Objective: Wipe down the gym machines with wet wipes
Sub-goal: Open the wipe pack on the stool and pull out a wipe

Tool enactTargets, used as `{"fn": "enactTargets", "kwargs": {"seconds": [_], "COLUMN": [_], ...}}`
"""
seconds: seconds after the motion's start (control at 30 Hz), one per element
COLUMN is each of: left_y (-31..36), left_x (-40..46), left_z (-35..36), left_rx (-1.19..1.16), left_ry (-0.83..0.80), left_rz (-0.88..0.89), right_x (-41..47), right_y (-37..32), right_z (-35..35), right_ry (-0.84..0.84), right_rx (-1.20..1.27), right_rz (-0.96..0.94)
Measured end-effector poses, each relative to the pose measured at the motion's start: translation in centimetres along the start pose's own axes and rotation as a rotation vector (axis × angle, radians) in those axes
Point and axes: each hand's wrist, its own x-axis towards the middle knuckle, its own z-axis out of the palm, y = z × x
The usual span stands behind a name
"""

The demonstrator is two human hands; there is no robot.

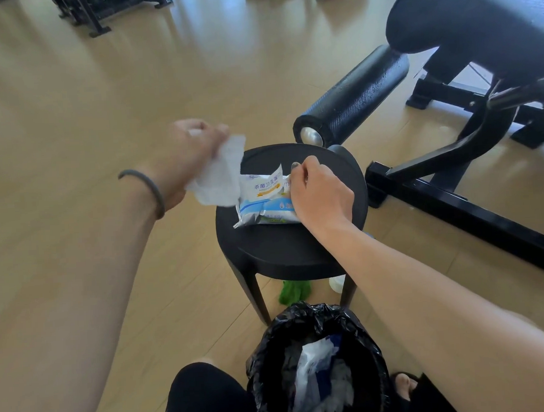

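A white and blue pack of wet wipes (264, 203) lies on a round black stool (282, 246). My left hand (186, 153) grips a white wet wipe (220, 177) that hangs just left of the pack, its lower edge still at the pack's opening. My right hand (319, 194) rests on the pack's right end and pinches it at the top with curled fingers. A black gym machine (465, 79) with a foam roller pad (353, 97) stands right behind the stool.
A bin lined with a black bag (317, 367) holds used wipes and stands in front of the stool by my knee (205, 398). A green cloth (294, 291) lies under the stool. More black equipment (96, 10) stands far back on the wooden floor.
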Motion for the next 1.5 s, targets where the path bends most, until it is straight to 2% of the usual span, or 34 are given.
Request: {"fn": "enactTargets", "kwargs": {"seconds": [0.1,0.17,0.27,0.43,0.57,0.63,0.7,0.8,1.07,1.17,1.23,1.3,1.37,1.4,1.5], "left_y": [-0.3,0.0,0.5,-0.2,-0.9,-1.0,-1.1,-1.4,-1.9,-1.2,0.3,2.6,5.3,6.9,12.4], "left_x": [-1.5,-2.3,-3.2,-3.7,-3.7,-3.7,-3.8,-3.7,-2.9,-2.9,-3.5,-4.0,-4.6,-5.0,-6.2], "left_z": [1.0,2.0,3.6,4.8,5.1,5.3,5.4,5.2,4.8,4.6,4.1,3.2,2.0,1.4,-0.6], "left_rx": [0.369,0.528,0.775,0.831,0.897,0.901,0.894,0.830,0.546,0.229,-0.034,-0.143,-0.214,-0.244,-0.265], "left_ry": [-0.215,-0.360,-0.428,-0.425,-0.429,-0.420,-0.424,-0.447,-0.478,-0.476,-0.461,-0.455,-0.454,-0.458,-0.491], "left_rz": [0.091,0.147,0.199,0.202,0.201,0.233,0.258,0.237,0.069,-0.091,-0.219,-0.258,-0.279,-0.292,-0.303], "right_x": [0.1,0.1,0.0,-0.2,-0.6,-1.0,-1.6,-2.5,-3.2,-2.6,-2.0,-1.5,-1.0,-0.9,-0.5], "right_y": [0.1,0.3,0.6,1.0,1.3,1.7,2.4,3.3,3.0,2.0,0.7,-1.0,-3.2,-4.3,-7.5], "right_z": [-0.2,-0.4,-0.6,-0.9,-0.9,-1.3,-1.9,-2.5,-2.8,-4.3,-6.2,-8.9,-11.9,-13.4,-18.5], "right_ry": [-0.019,-0.035,-0.050,-0.048,-0.059,-0.012,0.020,-0.046,-0.150,-0.272,-0.345,-0.304,-0.346,-0.393,-0.438], "right_rx": [0.063,0.130,0.237,0.321,0.351,0.286,0.178,-0.006,-0.025,0.006,0.216,0.529,0.762,0.813,0.725], "right_rz": [0.035,0.057,0.072,0.048,-0.062,-0.175,-0.366,-0.535,-0.497,-0.463,-0.307,-0.050,0.174,0.235,0.229]}}
